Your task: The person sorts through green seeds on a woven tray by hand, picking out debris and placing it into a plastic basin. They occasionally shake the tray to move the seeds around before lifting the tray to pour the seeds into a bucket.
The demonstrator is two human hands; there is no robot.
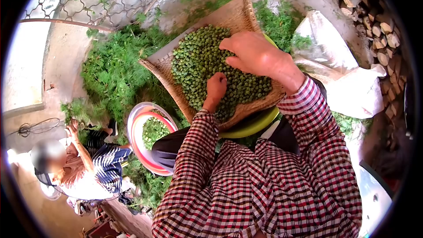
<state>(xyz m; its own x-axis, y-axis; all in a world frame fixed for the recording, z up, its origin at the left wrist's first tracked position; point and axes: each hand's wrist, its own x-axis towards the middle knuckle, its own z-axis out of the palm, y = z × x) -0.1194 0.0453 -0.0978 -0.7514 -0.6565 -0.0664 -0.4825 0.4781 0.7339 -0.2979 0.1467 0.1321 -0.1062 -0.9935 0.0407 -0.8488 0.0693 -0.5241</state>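
A woven winnowing tray [164, 60] in front of me holds a thick layer of small round green berries [198, 53]. Low over the near part of the berries is my left hand [216, 89], its fingers curled closed; whatever they pinch is hidden. My right hand [255, 53] hovers above the right side of the layer, palm down, with thumb and forefinger bent and a gap between them. Under the tray's near edge shows the rim of a yellow-green basin [251, 125].
A red-rimmed basin [155, 167] with green pieces stands left of my knee. Feathery green cuttings [110, 70] cover the ground. Another person [88, 163] sits at the left. A white sack [348, 83] and stacked firewood [383, 39] lie to the right; a wire mesh panel [97, 0] is behind.
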